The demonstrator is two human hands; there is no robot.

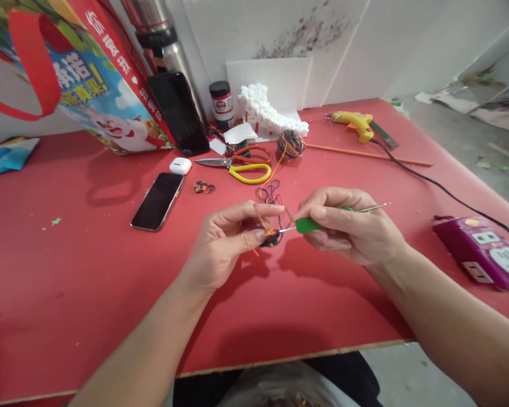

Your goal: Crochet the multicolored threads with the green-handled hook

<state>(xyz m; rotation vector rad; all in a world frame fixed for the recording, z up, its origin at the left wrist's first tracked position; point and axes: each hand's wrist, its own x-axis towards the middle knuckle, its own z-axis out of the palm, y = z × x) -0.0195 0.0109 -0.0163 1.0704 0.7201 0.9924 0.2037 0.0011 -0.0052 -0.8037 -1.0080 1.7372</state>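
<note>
Crochet (272, 239) sits pinched between the left hand's (220, 243) thumb and fingers. At its three o'clock, the right hand (352, 223) grips the green hook (307, 225) closely, tip against the stitches. Yarn ball (291, 146) lies at twelve, scissors (228, 163) at eleven.

Small knotted yarn piece (272, 238) between left fingers (246, 241): mottled orange, yellow, dark blue. Slim metal hook (288, 229) in right fingers (337, 219): silver, its handle (307, 225) solid green. Beyond the fingers: round yarn ball (291, 146), streaked orange and blue; metal scissors (225, 163), silver, handles yellow and orange-red; beneath them, flat tabletop (89, 282), red.
</note>
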